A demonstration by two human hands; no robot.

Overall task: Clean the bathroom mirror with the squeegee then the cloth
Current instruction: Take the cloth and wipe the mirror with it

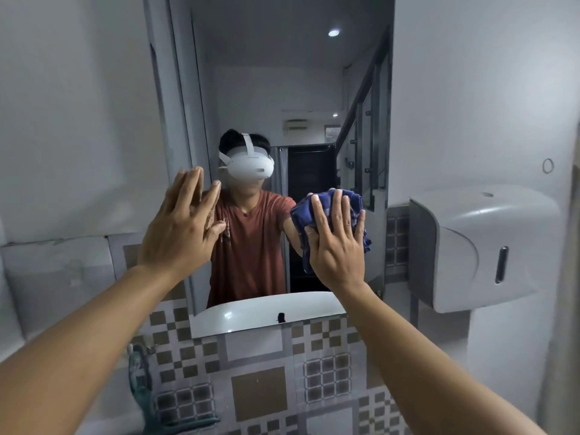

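Observation:
The tall bathroom mirror (282, 89) hangs on the wall ahead and reflects a person in a red shirt wearing a white headset. My right hand (337, 243) presses a bunched blue cloth (357, 200) flat against the lower right of the glass. My left hand (180, 224) lies flat on the mirror's lower left, fingers spread, holding nothing. A teal-handled tool, possibly the squeegee (139, 384), leans at the lower left by the tiled wall; its head is unclear.
A white paper dispenser (480, 246) juts from the wall right of the mirror. Brown and grey checked tiles (260, 390) cover the wall below. A small hook ring (547, 165) sits on the right wall. The white basin shows only as a reflection.

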